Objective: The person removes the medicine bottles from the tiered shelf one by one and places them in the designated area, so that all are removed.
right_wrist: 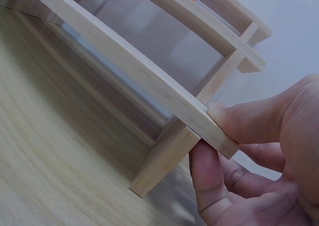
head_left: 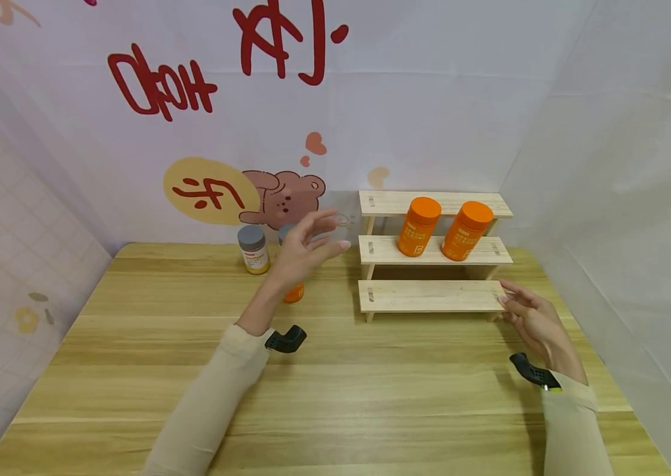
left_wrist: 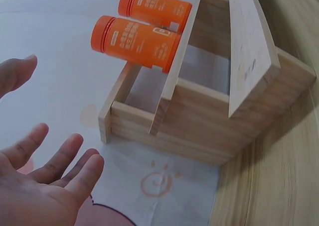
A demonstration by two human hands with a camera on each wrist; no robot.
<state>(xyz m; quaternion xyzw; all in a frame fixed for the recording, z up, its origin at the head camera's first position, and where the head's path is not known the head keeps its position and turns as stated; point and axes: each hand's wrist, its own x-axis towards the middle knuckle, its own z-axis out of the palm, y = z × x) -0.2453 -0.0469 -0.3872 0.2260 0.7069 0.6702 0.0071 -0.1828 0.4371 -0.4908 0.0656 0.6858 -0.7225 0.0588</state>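
A three-step wooden shelf (head_left: 430, 295) stands at the back right of the table. On its middle step are two orange bottles with orange lids, a left one (head_left: 419, 228) and a right one (head_left: 467, 231). My right hand (head_left: 540, 324) pinches the right end of the lowest step, thumb on top and fingers beneath, as the right wrist view shows. My left hand (head_left: 305, 250) is raised left of the shelf, fingers loosely bent and apart from it, holding nothing. Behind that hand, an orange bottle with a grey lid (head_left: 294, 293) is partly hidden.
A grey-lidded bottle with a white and yellow label (head_left: 254, 250) stands at the table's back edge, left of my left hand. White printed cloth (head_left: 430, 99) hangs behind and along both sides. The wooden table (head_left: 371, 396) extends in front of the shelf.
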